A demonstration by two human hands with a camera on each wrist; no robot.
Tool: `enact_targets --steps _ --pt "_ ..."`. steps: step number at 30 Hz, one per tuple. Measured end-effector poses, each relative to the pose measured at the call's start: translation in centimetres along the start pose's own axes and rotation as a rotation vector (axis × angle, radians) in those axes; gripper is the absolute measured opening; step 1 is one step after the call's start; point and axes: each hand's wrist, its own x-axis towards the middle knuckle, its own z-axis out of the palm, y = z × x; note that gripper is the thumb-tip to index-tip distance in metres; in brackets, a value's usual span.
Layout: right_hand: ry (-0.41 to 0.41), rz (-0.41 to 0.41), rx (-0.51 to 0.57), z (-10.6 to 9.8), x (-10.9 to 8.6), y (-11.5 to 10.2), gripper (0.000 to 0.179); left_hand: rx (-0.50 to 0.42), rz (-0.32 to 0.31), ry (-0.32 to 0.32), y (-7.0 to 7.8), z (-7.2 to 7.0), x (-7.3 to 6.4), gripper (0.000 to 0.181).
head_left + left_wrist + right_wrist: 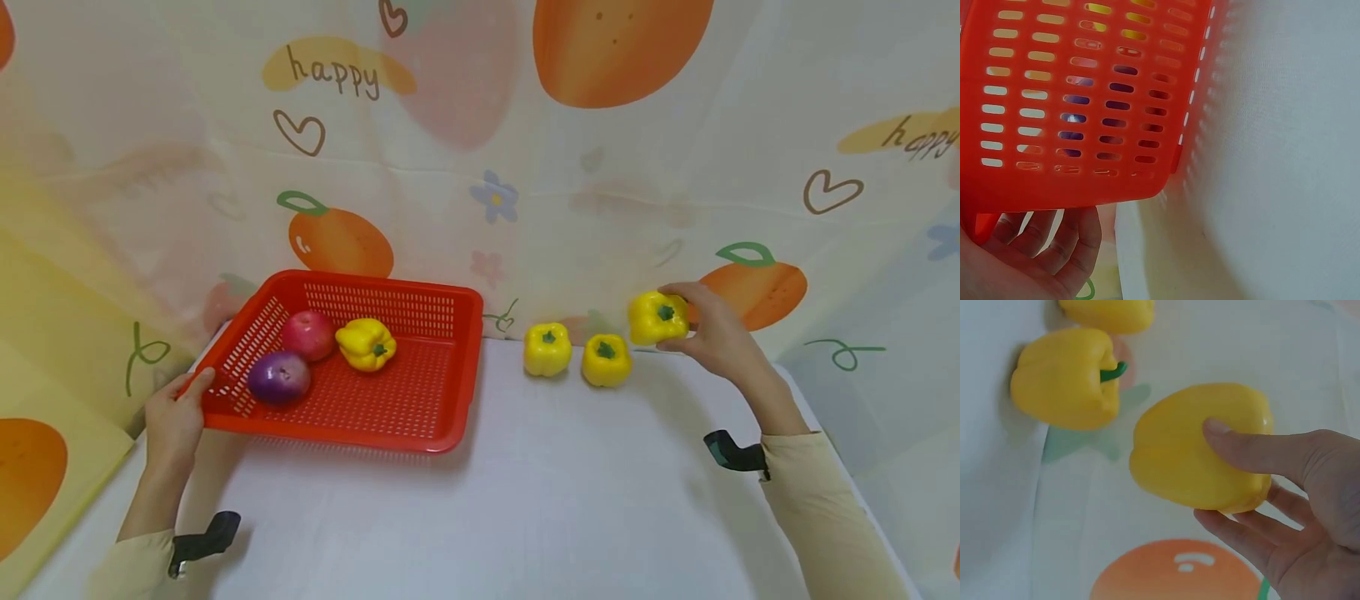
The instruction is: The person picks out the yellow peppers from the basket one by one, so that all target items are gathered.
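Note:
My left hand [174, 417] grips the left end of a red plastic basket [459, 392] by its rim; the left wrist view shows curled fingers [1088, 240] below the slotted wall. Inside lie a yellow bell pepper [363, 344], a pinkish-red apple [308, 335] and a round, glossy purple fruit or vegetable [278, 377]. Over at the right, my right hand [708, 329] holds another yellow bell pepper [1191, 450] between thumb and fingers, raised off the table. Two more yellow bell peppers, one on the left [547, 349] and one nearer the hand [607, 361], stand with green stems visible.
A white cloth covers the table [525, 517]. Behind it hangs a printed curtain [570, 233] with oranges, hearts and flowers, close to the peppers and the basket's far side. A yellowish fabric panel [67, 333] borders the left side.

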Motion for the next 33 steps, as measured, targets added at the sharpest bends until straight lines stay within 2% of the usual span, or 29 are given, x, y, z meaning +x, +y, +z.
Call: enact_targets --steps 5,9,13,16,20,25,33 --pt "0.003 0.017 -0.016 0.3 -0.4 1.8 0.065 -0.05 -0.001 0.008 0.1 0.0 0.0 0.013" --pt "-0.034 0.012 0.001 1.1 -0.5 3.5 0.065 -0.098 0.012 0.018 0.1 0.3 0.0 0.01" --pt "-0.139 0.063 0.026 2.2 -0.6 5.2 0.064 -0.109 0.01 0.004 0.1 0.6 -0.1 0.013" --pt "-0.212 0.098 0.047 2.9 -0.7 6.1 0.066 -0.077 0.012 0.01 0.1 0.6 -0.2 0.017" --pt "-0.25 0.114 0.085 3.0 -0.6 6.5 0.068 -0.086 0.011 0.03 0.1 0.3 -0.2 0.014" --pt "-0.306 0.159 0.098 2.6 -0.7 6.6 0.071 -0.105 0.016 0.006 -0.1 0.4 0.0 0.012" --pt "-0.359 0.175 0.117 2.5 -0.9 6.8 0.072 -0.125 0.016 -0.006 -0.2 0.1 0.1 0.014"
